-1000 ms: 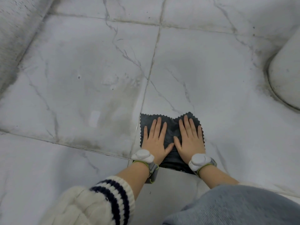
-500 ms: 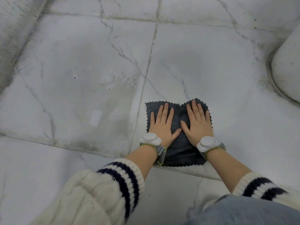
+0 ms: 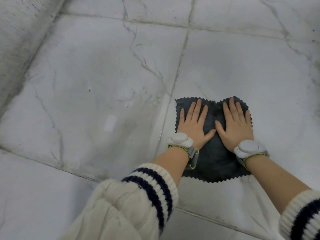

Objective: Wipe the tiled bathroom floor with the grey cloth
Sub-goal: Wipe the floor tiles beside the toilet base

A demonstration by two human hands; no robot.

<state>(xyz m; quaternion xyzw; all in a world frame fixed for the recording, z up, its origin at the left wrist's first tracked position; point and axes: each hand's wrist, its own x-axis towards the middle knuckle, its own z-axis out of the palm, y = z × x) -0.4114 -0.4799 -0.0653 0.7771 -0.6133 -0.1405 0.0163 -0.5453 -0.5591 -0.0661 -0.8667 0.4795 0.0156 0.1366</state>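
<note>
Forward goes the grey cloth [image 3: 213,153], pushed away from the person since a moment ago. Its near zigzag edge now sits clear of the cross grout line [image 3: 207,218] it was straddling. Both hands ride on top of it. The left hand [image 3: 194,127] lies flat on the cloth's left half with its fingers straight and spread. The right hand [image 3: 236,130] lies flat on the right half, and the two thumbs nearly meet in the middle. Nothing is gripped, just palms pressing down. The cloth lies spread on the marbled floor [image 3: 86,84], just right of the long grout line [image 3: 178,66]. Each wrist wears a white wrist unit, left [image 3: 180,140] and right [image 3: 249,150]. Cream sleeves with navy stripes, left [image 3: 150,184] and right [image 3: 301,213], frame the forearms.
</note>
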